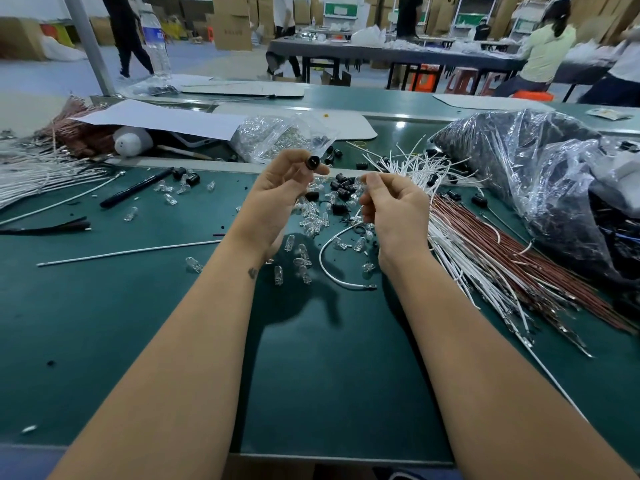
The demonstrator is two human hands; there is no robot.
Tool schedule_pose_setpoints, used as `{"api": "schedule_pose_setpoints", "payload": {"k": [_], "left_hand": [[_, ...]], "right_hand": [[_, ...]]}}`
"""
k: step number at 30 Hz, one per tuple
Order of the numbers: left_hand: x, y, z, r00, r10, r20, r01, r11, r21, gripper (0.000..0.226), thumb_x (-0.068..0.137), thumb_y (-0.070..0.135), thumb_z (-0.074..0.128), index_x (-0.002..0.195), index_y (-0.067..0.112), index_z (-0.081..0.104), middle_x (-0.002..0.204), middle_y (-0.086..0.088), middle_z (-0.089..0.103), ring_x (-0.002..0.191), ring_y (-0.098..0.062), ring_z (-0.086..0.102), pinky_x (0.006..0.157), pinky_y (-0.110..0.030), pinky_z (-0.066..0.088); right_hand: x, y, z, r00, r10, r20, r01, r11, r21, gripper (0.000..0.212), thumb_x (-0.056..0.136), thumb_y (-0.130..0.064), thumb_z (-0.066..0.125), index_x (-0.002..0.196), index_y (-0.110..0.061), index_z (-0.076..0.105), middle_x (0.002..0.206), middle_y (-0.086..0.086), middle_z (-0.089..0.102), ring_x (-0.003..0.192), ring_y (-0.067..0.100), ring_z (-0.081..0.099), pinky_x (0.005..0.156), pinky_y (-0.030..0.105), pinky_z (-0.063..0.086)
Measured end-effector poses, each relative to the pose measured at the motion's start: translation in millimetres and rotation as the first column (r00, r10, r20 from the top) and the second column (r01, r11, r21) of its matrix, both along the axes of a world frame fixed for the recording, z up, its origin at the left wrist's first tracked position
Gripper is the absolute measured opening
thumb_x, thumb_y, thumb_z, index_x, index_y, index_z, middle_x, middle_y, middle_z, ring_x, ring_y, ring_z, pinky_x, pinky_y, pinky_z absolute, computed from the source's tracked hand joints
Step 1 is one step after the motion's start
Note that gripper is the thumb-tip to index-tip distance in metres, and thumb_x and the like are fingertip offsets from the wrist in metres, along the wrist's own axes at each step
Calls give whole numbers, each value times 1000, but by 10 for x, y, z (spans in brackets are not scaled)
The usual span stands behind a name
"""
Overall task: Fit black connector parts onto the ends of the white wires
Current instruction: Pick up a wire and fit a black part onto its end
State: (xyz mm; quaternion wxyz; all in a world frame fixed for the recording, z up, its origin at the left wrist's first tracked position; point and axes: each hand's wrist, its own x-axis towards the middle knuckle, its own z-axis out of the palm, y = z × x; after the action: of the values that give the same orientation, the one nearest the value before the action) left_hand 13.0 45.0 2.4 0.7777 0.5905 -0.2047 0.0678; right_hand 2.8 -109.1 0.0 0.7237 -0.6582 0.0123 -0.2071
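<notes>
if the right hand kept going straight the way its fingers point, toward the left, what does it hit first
Most likely the left hand, which pinches a black connector part just across the gap from the right hand. Depth is hard to judge; it might pass slightly below the connector.

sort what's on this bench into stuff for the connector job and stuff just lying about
For the job: black connector in left hand; white wire in right hand; white wires.

Lying about: glass bulbs; pen; water bottle; brown wires.
</notes>
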Motion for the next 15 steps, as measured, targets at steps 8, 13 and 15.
{"api": "schedule_pose_setpoints", "payload": {"k": [8, 13, 15], "left_hand": [[1, -20, 12, 1000, 26, 1, -26, 997, 66, 5, 90, 19, 56, 90, 23, 60, 82, 7, 68, 77, -5, 57, 76, -19, 43], [44, -58, -67, 981, 191, 26, -187, 905, 383, 15, 98, 14, 52, 90, 26, 58, 75, -4, 52, 71, -14, 45, 66, -13, 40], [43, -67, -80, 973, 224, 51, -225, 883, 412, 15, 96, 14, 55, 87, 25, 59, 74, -7, 49, 68, -12, 42, 58, -12, 37]], "right_hand": [[5, -6, -3, 997, 76, 21, -76, 997, 24, 13, 90, -5, 62, 83, -14, 68, 63, -5, 63, 57, 6, 56, 56, 18, 47], [8, -30, 6, 994, 110, -19, -108, 990, 89, 14, 88, -6, 62, 77, -14, 66, 61, -3, 59, 55, 8, 52, 53, 19, 44], [4, -47, 9, 992, 127, -16, -125, 987, 99, 14, 88, -7, 62, 77, -15, 66, 60, -4, 58, 54, 8, 51, 51, 20, 43]]}}
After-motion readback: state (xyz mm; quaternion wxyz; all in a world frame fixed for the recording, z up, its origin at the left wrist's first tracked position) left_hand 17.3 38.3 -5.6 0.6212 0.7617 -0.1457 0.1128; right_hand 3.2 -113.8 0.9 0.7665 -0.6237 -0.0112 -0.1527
